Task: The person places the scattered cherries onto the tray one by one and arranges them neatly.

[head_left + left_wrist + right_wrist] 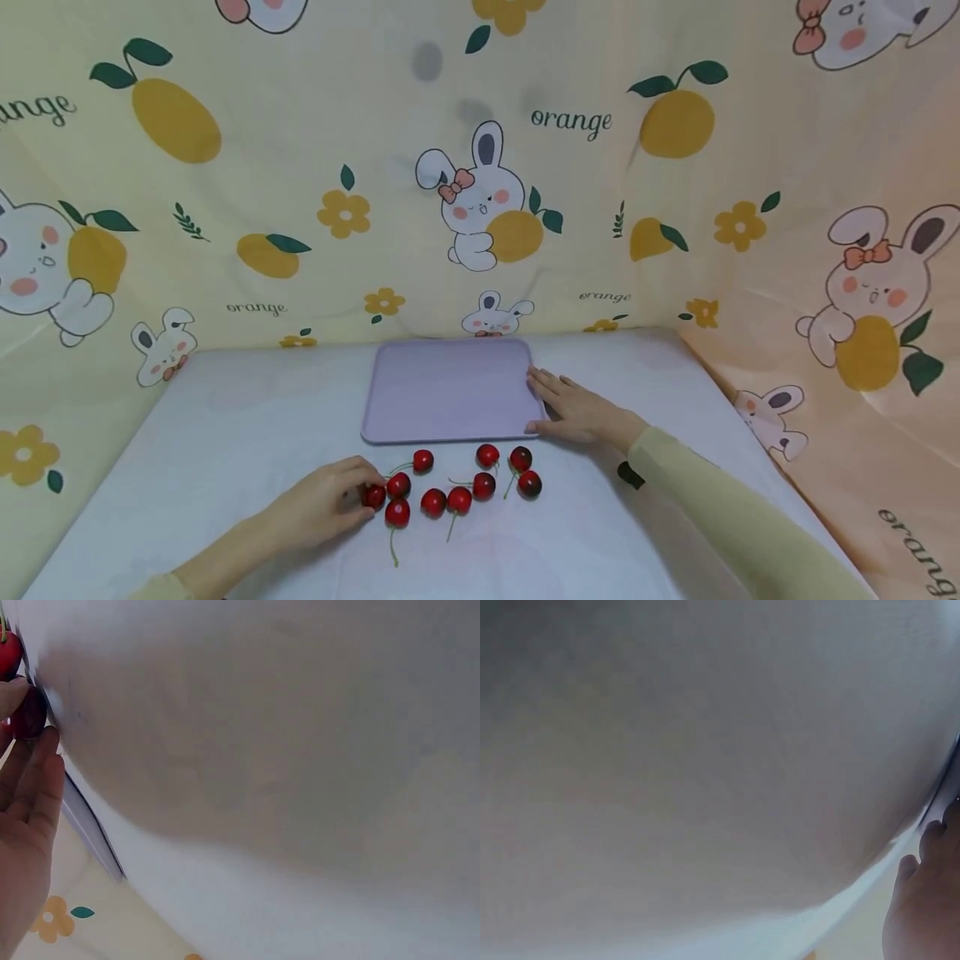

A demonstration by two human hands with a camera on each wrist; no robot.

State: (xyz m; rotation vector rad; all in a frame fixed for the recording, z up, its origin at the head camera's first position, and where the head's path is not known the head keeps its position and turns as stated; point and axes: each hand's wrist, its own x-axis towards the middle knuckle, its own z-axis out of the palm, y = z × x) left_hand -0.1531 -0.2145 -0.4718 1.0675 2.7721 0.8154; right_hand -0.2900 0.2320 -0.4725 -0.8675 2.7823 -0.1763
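Head view: I see the left hand (324, 502) pinch a cherry (374, 497), likely against rolling; the right hand (585, 414), fingers extended, grasps nothing, touching the lilac tray (453, 392), perhaps steadying it; other cherries (433, 503) lie outside its near rim; left wrist: fingertips clasp that cherry; right wrist: fingers by the tray's edge.

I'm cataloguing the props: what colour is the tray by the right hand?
The tray is pale purple, showing best in the head view.
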